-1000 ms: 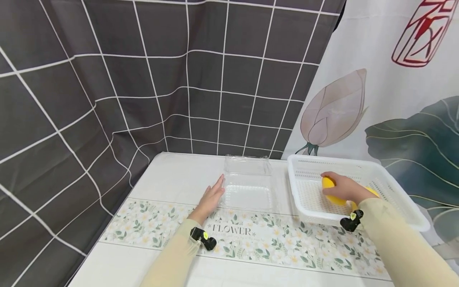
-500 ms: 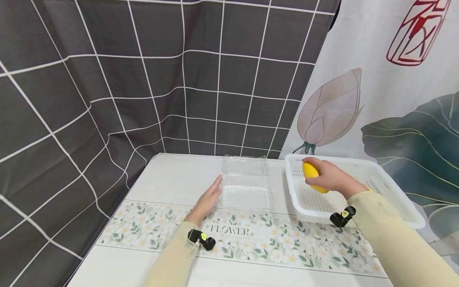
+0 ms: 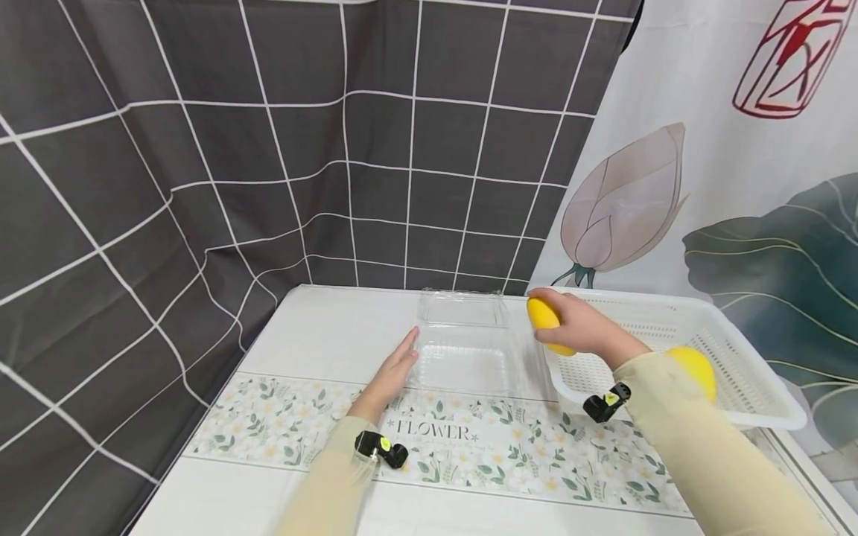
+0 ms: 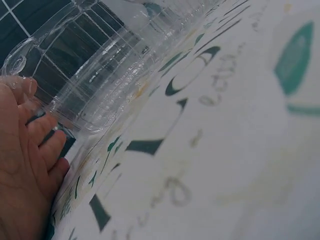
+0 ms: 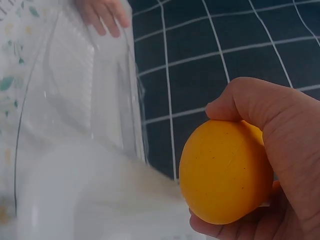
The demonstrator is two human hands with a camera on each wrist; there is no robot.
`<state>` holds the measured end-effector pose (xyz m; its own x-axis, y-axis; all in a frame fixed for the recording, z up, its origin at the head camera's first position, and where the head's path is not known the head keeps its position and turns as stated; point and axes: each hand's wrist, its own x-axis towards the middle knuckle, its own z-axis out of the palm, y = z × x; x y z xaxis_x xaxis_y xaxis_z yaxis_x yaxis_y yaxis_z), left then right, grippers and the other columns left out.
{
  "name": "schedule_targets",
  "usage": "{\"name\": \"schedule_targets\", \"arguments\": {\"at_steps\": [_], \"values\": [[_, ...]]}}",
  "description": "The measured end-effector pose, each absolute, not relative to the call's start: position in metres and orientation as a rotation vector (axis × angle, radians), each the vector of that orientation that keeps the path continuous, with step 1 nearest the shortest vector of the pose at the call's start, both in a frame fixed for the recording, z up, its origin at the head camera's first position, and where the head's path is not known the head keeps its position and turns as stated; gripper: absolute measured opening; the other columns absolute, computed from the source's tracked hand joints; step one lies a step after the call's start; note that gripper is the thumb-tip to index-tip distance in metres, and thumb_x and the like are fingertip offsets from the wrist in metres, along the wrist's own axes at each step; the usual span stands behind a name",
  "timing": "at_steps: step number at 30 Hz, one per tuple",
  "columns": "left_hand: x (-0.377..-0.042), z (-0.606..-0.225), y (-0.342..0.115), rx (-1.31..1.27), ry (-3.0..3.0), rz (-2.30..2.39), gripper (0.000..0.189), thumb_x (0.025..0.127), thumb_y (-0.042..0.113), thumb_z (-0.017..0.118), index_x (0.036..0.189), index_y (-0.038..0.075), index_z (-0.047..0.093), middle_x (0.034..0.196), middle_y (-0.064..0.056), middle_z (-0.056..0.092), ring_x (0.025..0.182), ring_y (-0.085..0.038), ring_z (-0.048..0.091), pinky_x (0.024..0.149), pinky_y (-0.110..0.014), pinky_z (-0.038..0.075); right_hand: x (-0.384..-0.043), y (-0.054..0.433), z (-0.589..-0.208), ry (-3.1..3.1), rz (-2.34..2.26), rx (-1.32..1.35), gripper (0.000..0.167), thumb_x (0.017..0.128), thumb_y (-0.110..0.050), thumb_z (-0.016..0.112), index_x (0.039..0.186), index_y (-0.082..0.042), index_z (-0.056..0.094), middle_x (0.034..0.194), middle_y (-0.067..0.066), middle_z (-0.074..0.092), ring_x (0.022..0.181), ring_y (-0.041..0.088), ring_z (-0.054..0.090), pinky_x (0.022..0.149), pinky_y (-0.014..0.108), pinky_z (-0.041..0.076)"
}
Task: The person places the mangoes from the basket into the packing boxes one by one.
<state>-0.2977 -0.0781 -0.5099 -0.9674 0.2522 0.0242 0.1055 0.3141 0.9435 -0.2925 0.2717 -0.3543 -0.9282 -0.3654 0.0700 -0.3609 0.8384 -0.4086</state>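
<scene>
My right hand (image 3: 579, 321) grips a smooth yellow fruit (image 5: 225, 172), oval with tiny dark specks; its exact kind is unclear. Thumb and fingers wrap its sides, above the left rim of a white perforated plastic basket (image 3: 757, 417). Another yellow fruit (image 3: 694, 369) lies inside the basket, partly behind my right sleeve. Left of the basket, a clear plastic clamshell box (image 3: 465, 365) stands with its lid (image 3: 462, 307) tipped back. My left hand (image 3: 390, 376) is at the box's left side with extended fingers, touching its clear wall (image 4: 75, 95) in the left wrist view.
The white table carries a floral band with the printed word FLOWER (image 3: 432, 430). A dark grid-patterned curtain (image 3: 375, 193) hangs behind and to the left. A white curtain with a lotus print (image 3: 620, 201) hangs behind the basket.
My right hand has lifted the yellow fruit from inside the basket and carried it left to the rim. The other fruit is more exposed. My left hand stays by the box.
</scene>
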Motion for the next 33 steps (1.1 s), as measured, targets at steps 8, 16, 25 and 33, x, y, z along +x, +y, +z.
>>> {"name": "schedule_targets", "arguments": {"at_steps": [8, 16, 25, 33], "values": [[-0.296, -0.507, -0.078, 0.275, 2.417, 1.755, 0.055, 0.109, 0.031, 0.032, 0.163, 0.028, 0.021, 0.168, 0.004, 0.017, 0.155, -0.022, 0.012, 0.126, -0.051, 0.009, -0.296, 0.243, -0.362, 2.972, -0.694, -0.633, 0.072, 0.083, -0.024, 0.071, 0.150, -0.016, 0.044, 0.111, 0.011, 0.060, 0.091, 0.027, 0.054, 0.073, 0.038, 0.050], [-0.296, -0.509, -0.078, 0.315, 2.385, 1.765, 0.057, 0.109, 0.033, 0.031, 0.163, 0.026, 0.019, 0.169, 0.002, 0.016, 0.156, -0.022, 0.012, 0.126, -0.050, 0.008, -0.297, 0.218, -0.374, 2.919, -0.728, -0.680, 0.071, 0.083, -0.025, 0.073, 0.149, -0.018, 0.047, 0.115, 0.011, 0.060, 0.096, 0.027, 0.053, 0.073, 0.036, 0.050], [-0.295, -0.511, -0.081, 0.303, 2.356, 1.810, 0.056, 0.109, 0.033, 0.029, 0.163, 0.028, 0.018, 0.168, 0.006, 0.016, 0.156, -0.018, 0.011, 0.126, -0.047, 0.008, -0.304, 0.187, -0.393, 2.858, -0.760, -0.739, 0.072, 0.081, -0.026, 0.073, 0.148, -0.018, 0.049, 0.115, 0.009, 0.062, 0.094, 0.025, 0.054, 0.075, 0.037, 0.049], [-0.295, -0.510, -0.078, 0.327, 2.312, 1.824, 0.056, 0.110, 0.033, 0.028, 0.164, 0.026, 0.015, 0.169, 0.006, 0.012, 0.156, -0.018, 0.007, 0.127, -0.046, 0.006, -0.309, 0.168, -0.416, 2.834, -0.758, -0.708, 0.070, 0.083, -0.025, 0.071, 0.148, -0.018, 0.049, 0.113, 0.005, 0.065, 0.088, 0.021, 0.055, 0.077, 0.036, 0.049]]}}
